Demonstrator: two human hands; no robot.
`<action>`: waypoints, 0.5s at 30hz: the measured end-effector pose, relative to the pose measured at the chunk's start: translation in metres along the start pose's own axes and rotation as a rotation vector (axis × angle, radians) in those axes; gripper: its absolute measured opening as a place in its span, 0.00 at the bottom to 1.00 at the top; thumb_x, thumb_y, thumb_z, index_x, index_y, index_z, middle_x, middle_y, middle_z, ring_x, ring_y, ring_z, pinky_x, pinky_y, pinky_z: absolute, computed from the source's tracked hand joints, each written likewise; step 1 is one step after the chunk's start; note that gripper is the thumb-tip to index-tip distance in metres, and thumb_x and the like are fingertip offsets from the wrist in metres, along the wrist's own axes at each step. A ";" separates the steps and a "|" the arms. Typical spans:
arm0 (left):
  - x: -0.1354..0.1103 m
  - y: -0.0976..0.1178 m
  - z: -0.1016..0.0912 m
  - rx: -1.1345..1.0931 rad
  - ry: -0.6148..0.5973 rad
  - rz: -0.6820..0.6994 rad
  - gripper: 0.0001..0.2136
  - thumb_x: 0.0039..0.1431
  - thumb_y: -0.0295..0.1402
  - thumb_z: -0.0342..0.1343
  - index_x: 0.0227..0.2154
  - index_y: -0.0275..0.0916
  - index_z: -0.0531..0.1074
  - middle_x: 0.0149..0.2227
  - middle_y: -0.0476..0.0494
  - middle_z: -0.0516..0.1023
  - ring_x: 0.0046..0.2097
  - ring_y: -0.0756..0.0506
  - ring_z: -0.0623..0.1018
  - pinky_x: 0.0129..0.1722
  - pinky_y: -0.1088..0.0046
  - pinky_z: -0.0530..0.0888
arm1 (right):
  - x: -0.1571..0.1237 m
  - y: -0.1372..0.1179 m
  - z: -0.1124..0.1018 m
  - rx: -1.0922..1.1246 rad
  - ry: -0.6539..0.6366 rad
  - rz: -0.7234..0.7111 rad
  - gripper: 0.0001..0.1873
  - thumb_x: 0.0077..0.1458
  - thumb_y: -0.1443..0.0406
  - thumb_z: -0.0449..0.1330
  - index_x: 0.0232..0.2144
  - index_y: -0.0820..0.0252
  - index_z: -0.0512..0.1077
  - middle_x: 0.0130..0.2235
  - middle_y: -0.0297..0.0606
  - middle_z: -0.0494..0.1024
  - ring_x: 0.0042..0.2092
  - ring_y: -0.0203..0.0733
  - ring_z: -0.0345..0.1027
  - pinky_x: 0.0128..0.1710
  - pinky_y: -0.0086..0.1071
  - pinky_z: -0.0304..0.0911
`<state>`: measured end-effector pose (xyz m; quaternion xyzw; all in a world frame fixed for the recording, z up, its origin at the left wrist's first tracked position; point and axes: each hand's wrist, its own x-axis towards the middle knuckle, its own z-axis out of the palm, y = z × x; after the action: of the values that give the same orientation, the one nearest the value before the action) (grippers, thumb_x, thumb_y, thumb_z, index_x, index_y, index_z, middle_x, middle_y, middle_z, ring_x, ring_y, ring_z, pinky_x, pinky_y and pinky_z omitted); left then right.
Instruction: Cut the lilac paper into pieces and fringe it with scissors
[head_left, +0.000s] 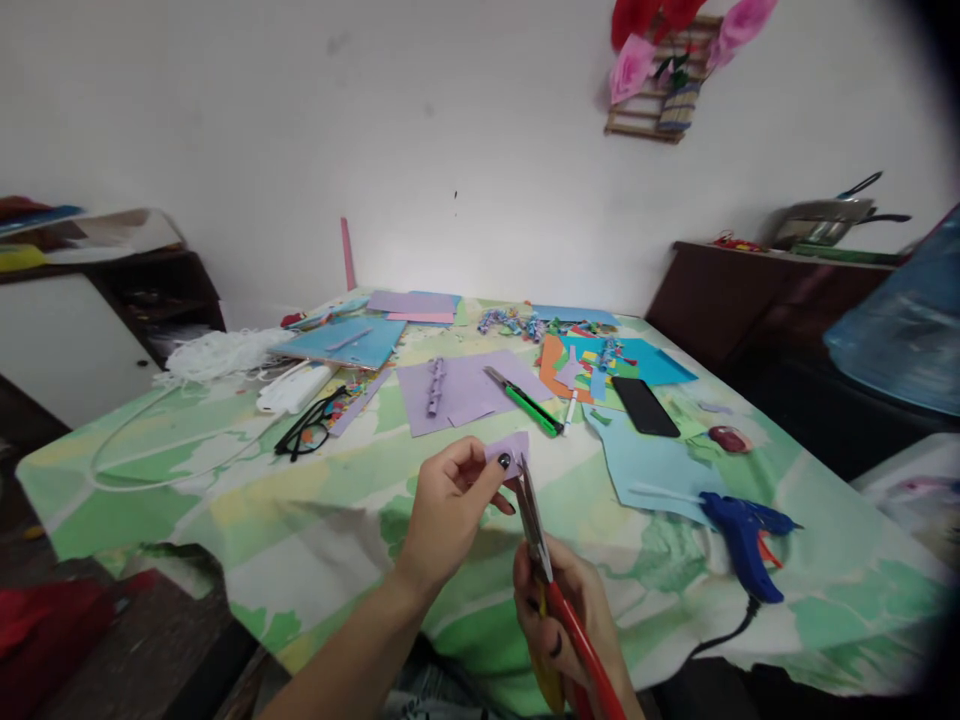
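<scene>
My left hand [457, 500] pinches a small piece of purple paper [517, 447] between thumb and fingers, above the front of the table. In my right hand [577, 610] is a pair of scissors [534, 520] with red and yellow handles, its blades pointing up and away from me. The blade tips meet the paper's lower right part, close to my left thumb. Beyond my hands lies a larger purple sheet [487, 375], bearing a rolled purple paper strip [436, 388] and a green utility knife [529, 405].
A blue glue gun [742, 535] with a cord lies at right, near a black phone [645, 406] and light blue paper [652, 465]. Black glasses [309, 425], a white power strip [295, 388] and a blue folder [345, 340] lie left. Paper scraps cover the back.
</scene>
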<state>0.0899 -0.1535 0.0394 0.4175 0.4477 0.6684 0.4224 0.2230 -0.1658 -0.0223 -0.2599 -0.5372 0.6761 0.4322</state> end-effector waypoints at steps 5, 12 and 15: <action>-0.001 -0.003 -0.001 -0.018 -0.012 0.006 0.10 0.47 0.34 0.62 0.18 0.37 0.68 0.20 0.51 0.71 0.21 0.52 0.72 0.21 0.78 0.73 | -0.001 -0.002 -0.002 -0.001 -0.035 -0.058 0.33 0.31 0.39 0.67 0.24 0.58 0.63 0.21 0.25 0.54 0.19 0.26 0.42 0.13 0.21 0.42; 0.000 -0.006 -0.003 -0.041 -0.031 -0.037 0.08 0.47 0.33 0.62 0.20 0.35 0.71 0.21 0.50 0.70 0.22 0.53 0.71 0.22 0.78 0.73 | -0.004 0.008 -0.009 -0.022 0.000 -0.067 0.30 0.35 0.42 0.67 0.24 0.58 0.64 0.22 0.27 0.56 0.20 0.28 0.43 0.15 0.22 0.44; 0.000 -0.008 -0.004 -0.051 -0.036 -0.050 0.08 0.48 0.32 0.62 0.20 0.34 0.72 0.21 0.50 0.70 0.23 0.53 0.71 0.22 0.78 0.73 | -0.005 0.010 -0.010 0.004 -0.005 -0.068 0.30 0.35 0.41 0.67 0.26 0.59 0.66 0.23 0.27 0.56 0.21 0.29 0.44 0.16 0.23 0.43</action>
<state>0.0877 -0.1521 0.0306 0.4073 0.4330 0.6612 0.4577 0.2304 -0.1652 -0.0350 -0.2391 -0.5455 0.6627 0.4540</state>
